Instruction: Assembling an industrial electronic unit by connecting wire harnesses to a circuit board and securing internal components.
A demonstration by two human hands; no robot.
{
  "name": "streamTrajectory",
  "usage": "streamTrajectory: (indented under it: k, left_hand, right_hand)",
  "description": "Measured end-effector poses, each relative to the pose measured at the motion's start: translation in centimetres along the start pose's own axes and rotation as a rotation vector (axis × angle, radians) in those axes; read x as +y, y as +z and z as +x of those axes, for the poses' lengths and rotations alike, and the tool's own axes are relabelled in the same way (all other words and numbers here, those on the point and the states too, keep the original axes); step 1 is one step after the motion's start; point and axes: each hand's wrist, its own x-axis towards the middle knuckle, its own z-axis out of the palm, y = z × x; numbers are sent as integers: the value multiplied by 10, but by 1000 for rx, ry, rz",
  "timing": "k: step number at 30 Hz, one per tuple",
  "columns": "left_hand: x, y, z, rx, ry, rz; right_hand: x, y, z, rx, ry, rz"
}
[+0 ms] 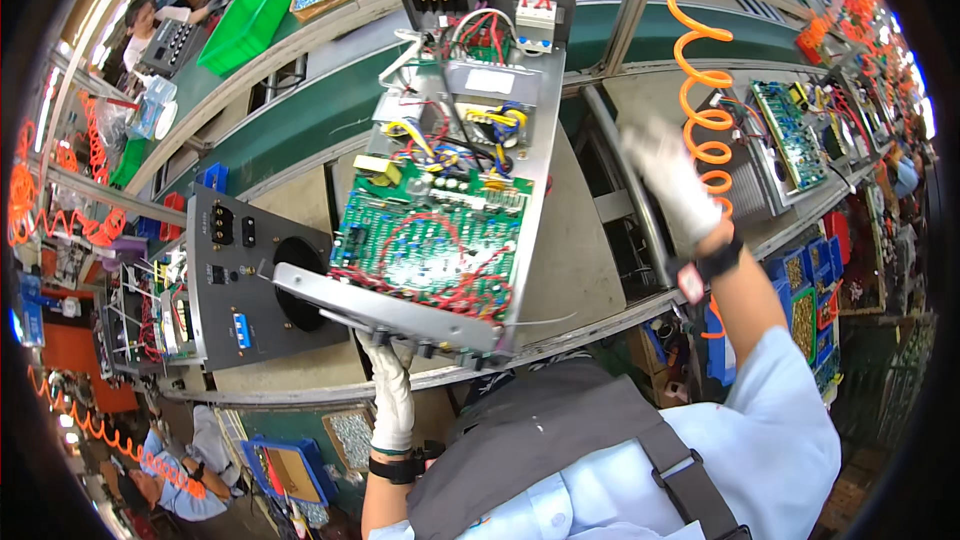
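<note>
In front of me an open metal electronics chassis lies at a slant, holding a green circuit board, bundled wires and a fan-end panel. My left hand, in a white glove, grips the chassis from below at its near panel; some fingers are hidden under the edge. Out to the right, my gloved right hand is raised beside a hanging orange coiled hose. It is apart from the chassis, and motion blur hides how its fingers stand.
A dark panel with a large round hole belongs to another unit on the left. On the right stands another opened chassis. A green bin sits across the line. Blue parts bins are at right; a metal rail crosses the bench.
</note>
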Motion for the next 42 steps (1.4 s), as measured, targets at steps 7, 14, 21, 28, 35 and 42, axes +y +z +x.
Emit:
streamTrajectory:
  k: [7,14,21,28,35,42]
  left_hand:
    - [26,62,-76,-187,-180,65]
    - [-8,143,-68,435,-59,704]
    - [-45,52,-42,740,50,551]
    - [-57,-48,-7,644,377,682]
    - [-108,-16,-45,442,642,-3]
    - [-86,97,9,57,884,275]
  right_hand:
    - [119,147,154,41,439,818]
    - [116,170,169,-28,409,779]
    - [75,98,88,23,605,515]
    - [-16,-16,-51,118,637,207]
    - [-108,-60,-139,342,707,731]
    - [-218,-109,-315,-286,793,628]
